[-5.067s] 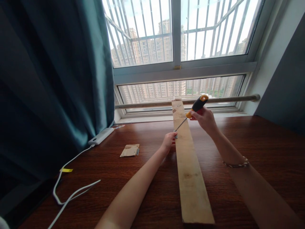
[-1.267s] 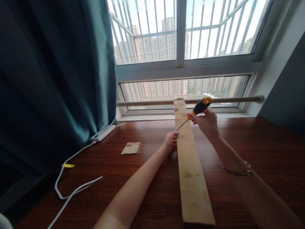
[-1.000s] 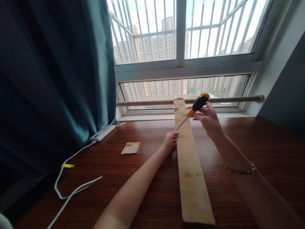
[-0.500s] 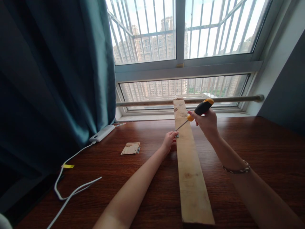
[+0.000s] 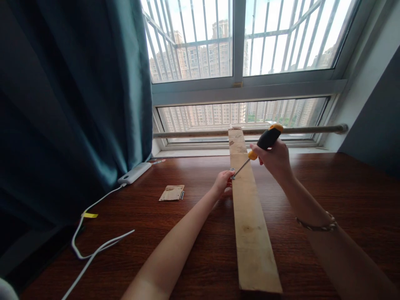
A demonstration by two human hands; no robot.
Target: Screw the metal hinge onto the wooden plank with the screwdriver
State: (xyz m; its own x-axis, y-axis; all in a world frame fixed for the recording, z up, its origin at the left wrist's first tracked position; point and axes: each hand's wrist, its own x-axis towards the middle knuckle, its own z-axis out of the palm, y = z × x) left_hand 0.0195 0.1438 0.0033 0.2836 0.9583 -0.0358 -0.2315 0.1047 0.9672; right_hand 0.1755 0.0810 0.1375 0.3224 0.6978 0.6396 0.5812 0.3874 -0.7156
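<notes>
A long pale wooden board [image 5: 251,225] runs away from me over the dark wood surface, its far end by the window rail. At the board's left edge sits a small metal piece [image 5: 233,174], probably a bracket or hinge; its full shape is too small to make out. My left hand [image 5: 223,181] has its fingers closed at that piece, against the board's edge. Above the board, my right hand [image 5: 275,156] grips a screwdriver [image 5: 269,137] with a black and yellow handle. The screwdriver's shaft slants down leftward, its tip at the metal piece.
A flat piece of thin wood or card [image 5: 171,193] lies left of the board, with small screws [image 5: 182,194] at its edge. Farther left are a white power bank [image 5: 135,173] and a white cable [image 5: 75,246]. A blue curtain [image 5: 103,83] hangs at left; a metal rail [image 5: 196,134] crosses the window.
The screwdriver tip has moved from the far end of the metal piece to its nearer part. My right hand has shifted slightly right. More of the metal piece shows beside my left fingers.
</notes>
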